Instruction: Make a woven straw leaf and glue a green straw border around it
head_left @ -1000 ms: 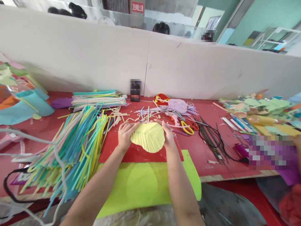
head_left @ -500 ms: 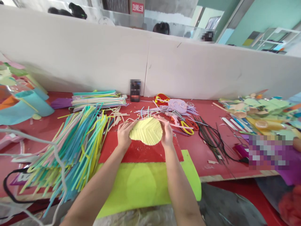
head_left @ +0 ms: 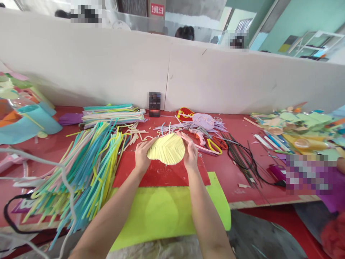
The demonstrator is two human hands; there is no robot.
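A pale yellow, heart-shaped piece with slanting ridges [head_left: 166, 149] is held up over the red mat [head_left: 167, 176], tilted toward me. My left hand [head_left: 142, 154] grips its left edge, the fingers running behind it. On the opposite edge my right hand [head_left: 191, 154] has closed on it, with its fingertips partly hidden. Pink strips [head_left: 184, 136] show by the right fingers; I cannot tell whether they are touched. A yellow-green sheet [head_left: 161, 212] lies under the mat, toward me.
To the left spreads a heap of coloured fuzzy stems [head_left: 78, 172], with a white cord [head_left: 68, 180] in front. Beyond my right hand are a pink glue gun [head_left: 199, 136], yellow-handled pliers [head_left: 215, 146] and dark wires [head_left: 242, 162]. A phone [head_left: 154, 104] leans against the white partition [head_left: 107, 64].
The yellow piece has shifted very slightly left and up with both hands still on it. Otherwise the table looks the same.
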